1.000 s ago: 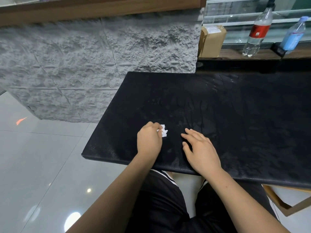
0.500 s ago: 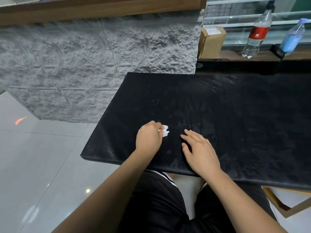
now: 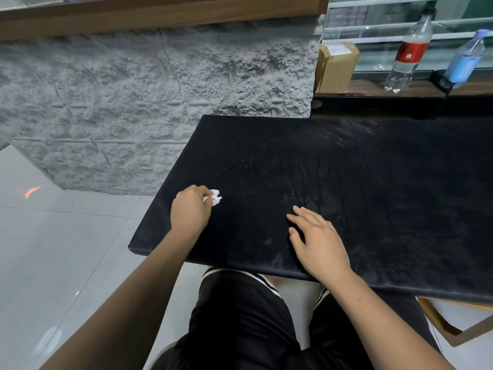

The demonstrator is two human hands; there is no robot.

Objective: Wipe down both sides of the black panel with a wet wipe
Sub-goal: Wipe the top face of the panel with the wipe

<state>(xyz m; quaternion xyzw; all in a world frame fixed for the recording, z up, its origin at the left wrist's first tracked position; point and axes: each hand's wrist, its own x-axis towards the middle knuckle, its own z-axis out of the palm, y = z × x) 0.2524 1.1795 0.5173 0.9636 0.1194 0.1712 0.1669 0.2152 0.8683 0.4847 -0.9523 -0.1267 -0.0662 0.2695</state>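
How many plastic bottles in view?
2. A clear plastic bottle with a red label stands on the dark wooden ledge, upper right; a clear blue-labelled plastic bottle sits just right of it. Others may be hidden off-frame.

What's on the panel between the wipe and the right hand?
Nothing. Head view shows only bare, smeared panel from wipe to right hand.

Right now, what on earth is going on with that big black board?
A seated person is cleaning a large flat black panel that lies in front of them. The left hand pinches a small crumpled white wet wipe on the panel's top face, near its left end. The right hand rests flat on the panel, fingers spread, near the front edge. Faint streaks show on the surface; the underside is hidden.
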